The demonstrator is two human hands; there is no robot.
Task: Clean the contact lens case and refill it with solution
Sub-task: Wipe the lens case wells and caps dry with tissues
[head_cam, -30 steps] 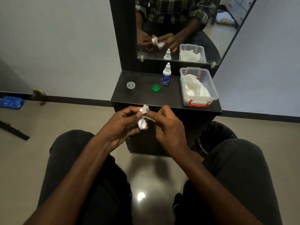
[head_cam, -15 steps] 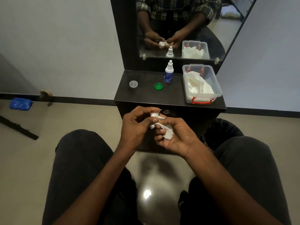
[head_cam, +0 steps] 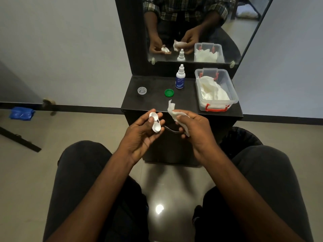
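White lens case (head_cam: 155,123) is gripped, wells up, in left hand (head_cam: 143,133); crumpled tissue (head_cam: 176,114) is clutched by right hand (head_cam: 194,128), apart.

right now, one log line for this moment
left hand: holds case | right hand: grips tissue | caps off, on shelf | bottle upright, untouched

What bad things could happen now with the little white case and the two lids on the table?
The case sits open in the left hand, held over the floor, so it could slip and get dirty again. The tissue in the right hand might leave fluff in the cups. The green lid and clear lid lie loose on the table; reaching for the bottle could knock one off.
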